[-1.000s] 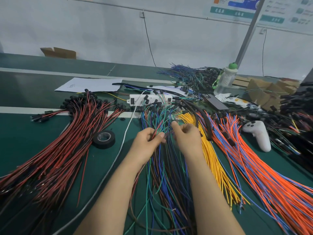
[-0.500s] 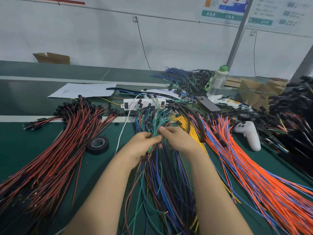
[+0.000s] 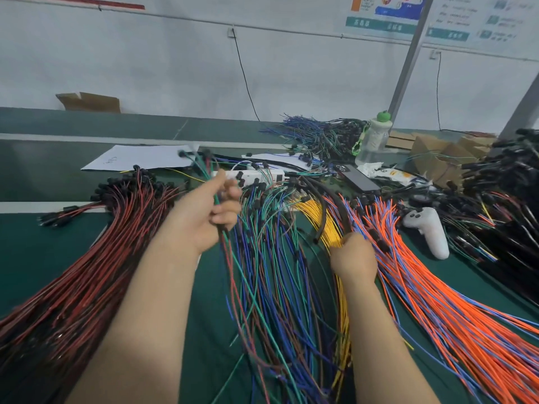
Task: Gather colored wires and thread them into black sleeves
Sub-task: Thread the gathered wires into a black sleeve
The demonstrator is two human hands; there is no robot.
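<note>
Your right hand (image 3: 354, 258) rests on the yellow wires (image 3: 309, 208); can't tell if it pinches any. Your left hand (image 3: 204, 220) is clamped round a thin mixed bundle (image 3: 226, 237), limp below the fist. It's light, floppy and snaggy, so grab near the connector ends. Black sleeve (image 3: 323, 214) lies just beyond your right fingers.

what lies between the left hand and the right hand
In the head view, a spread of blue, green and brown wires lies between the left hand, gripping a few lifted strands, and the right hand at the yellow wires.
</note>
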